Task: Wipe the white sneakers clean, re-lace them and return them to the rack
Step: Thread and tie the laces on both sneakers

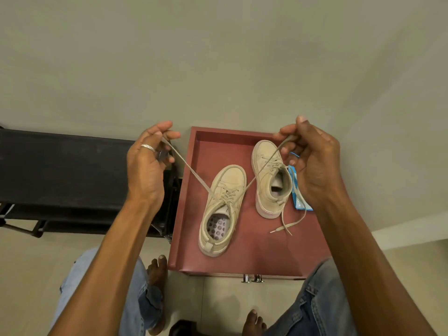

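Two off-white sneakers stand on a red cabinet top (254, 253), toes pointing to the wall. The left sneaker (221, 212) is laced, and both ends of its lace (191, 172) run up taut from the top eyelets. My left hand (148, 166), with a ring on it, pinches one lace end up and to the left. My right hand (312, 161) pinches the other end up and to the right, above the right sneaker (271, 180). The right sneaker's own lace ends (284, 225) trail loose on the red top.
A black shoe rack (68, 180) stands to the left against the wall. A blue packet (297, 192) lies beside the right sneaker, partly under my right hand. My bare feet and jeans are on the tiled floor below. Metal knobs (252, 278) stick out of the cabinet front.
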Demonstrator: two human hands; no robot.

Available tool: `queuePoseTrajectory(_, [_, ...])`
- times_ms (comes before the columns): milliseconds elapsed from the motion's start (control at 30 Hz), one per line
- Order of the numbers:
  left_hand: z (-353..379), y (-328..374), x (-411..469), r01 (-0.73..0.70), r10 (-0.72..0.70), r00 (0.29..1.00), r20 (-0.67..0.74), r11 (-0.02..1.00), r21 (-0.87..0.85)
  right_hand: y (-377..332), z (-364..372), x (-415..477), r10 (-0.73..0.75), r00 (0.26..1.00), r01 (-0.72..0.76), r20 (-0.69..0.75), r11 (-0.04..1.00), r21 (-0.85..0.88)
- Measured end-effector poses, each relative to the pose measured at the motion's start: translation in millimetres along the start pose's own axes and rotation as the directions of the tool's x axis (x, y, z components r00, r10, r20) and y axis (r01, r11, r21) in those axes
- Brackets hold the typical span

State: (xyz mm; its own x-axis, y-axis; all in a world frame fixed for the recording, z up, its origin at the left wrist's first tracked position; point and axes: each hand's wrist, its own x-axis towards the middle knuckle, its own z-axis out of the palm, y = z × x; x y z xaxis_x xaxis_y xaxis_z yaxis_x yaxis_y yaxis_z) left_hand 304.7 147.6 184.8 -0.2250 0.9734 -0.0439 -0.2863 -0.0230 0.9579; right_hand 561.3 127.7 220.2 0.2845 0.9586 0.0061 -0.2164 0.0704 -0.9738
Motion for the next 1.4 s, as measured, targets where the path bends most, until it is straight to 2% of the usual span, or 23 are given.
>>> queuePoseTrajectory(100, [-1, 12, 1, -0.043, 0.044, 0.998, 0.035, 0.999, -0.015, -7, 5, -1, -0.087, 0.995, 0.084, -0.054, 0.995, -0.050])
queuePoseTrajectory(300, [7, 19, 0, -0.025, 0.040, 0.993, 0.111, 0.990, -0.136, -15, 18, -5, -0.160, 0.987, 0.159, -0.031, 0.987, -0.025])
queuePoseTrajectory(433, [22, 20, -5, 0.082, -0.031, 0.986, 0.164, 0.946, -0.315, -17, 26, -9, -0.154, 0.988, 0.154, 0.017, 0.988, -0.018])
queuePoseTrajectory(500, [28, 17, -9, 0.128, -0.061, 0.976, 0.209, 0.936, -0.327, -17, 30, -11, -0.116, 0.992, 0.118, 0.043, 0.991, -0.058])
queuePoseTrajectory(633, [34, 13, -13, 0.149, -0.085, 0.952, 0.293, 0.968, -0.204, -7, 39, -12, -0.030, 1.000, 0.029, 0.001, 0.963, -0.266])
queuePoseTrajectory(733, [32, 7, -12, 0.075, -0.062, 0.942, 0.331, 0.997, -0.027, -2, 44, -13, 0.020, 1.000, -0.024, -0.016, 0.935, -0.354])
queuePoseTrajectory(967, [38, -7, -23, -0.139, 0.020, 0.928, 0.373, 0.945, 0.296, 5, 55, -21, 0.133, 0.974, -0.039, 0.182, 0.894, -0.446])
queuePoseTrajectory(1033, [41, -9, -25, -0.154, 0.024, 0.922, 0.385, 0.938, 0.310, 5, 57, -24, 0.160, 0.960, -0.042, 0.231, 0.895, -0.443])
queuePoseTrajectory(1100, [43, -10, -26, -0.142, 0.015, 0.929, 0.369, 0.937, 0.319, 7, 58, -26, 0.123, 0.959, 0.017, 0.255, 0.874, -0.486])
queuePoseTrajectory(1167, [43, -10, -26, -0.088, -0.019, 0.942, 0.335, 0.949, 0.303, 11, 57, -25, 0.053, 0.965, 0.101, 0.255, 0.827, -0.553])
queuePoseTrajectory(1267, [41, -10, -24, -0.002, -0.097, 0.942, 0.322, 0.955, 0.295, 13, 57, -25, 0.032, 0.971, 0.105, 0.238, 0.835, -0.540])
queuePoseTrajectory(1333, [39, -11, -23, 0.018, -0.151, 0.909, 0.389, 0.946, 0.325, 10, 57, -25, 0.053, 0.972, 0.071, 0.227, 0.861, -0.504])
queuePoseTrajectory(1400, [37, -13, -22, 0.044, -0.194, 0.847, 0.494, 0.953, 0.300, 7, 56, -25, 0.099, 0.965, 0.028, 0.243, 0.882, -0.471])
